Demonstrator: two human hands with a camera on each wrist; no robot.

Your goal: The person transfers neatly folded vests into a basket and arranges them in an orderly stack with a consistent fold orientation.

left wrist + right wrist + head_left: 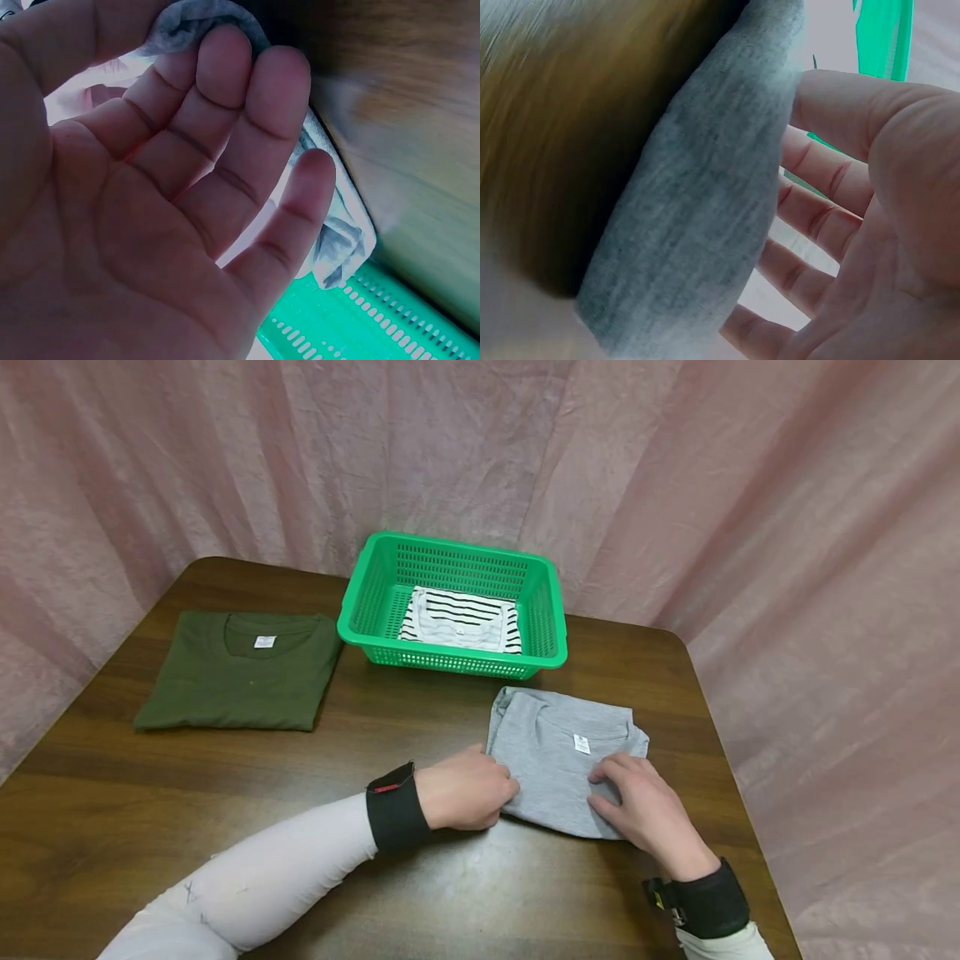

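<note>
"What are the 2 hands doing?"

"The left hand [467, 787] is curling its fingers and pinching the left edge of the grey shirt [551, 777]; the right hand [647, 806] is resting on the right side, its fingers loosely spread, gripping nothing."

"Where is that shirt lying?"

"Folded, it's lying on the table [390, 718] before the green basket [450, 661], which is holding 1 striped shirt [461, 622]."
</note>
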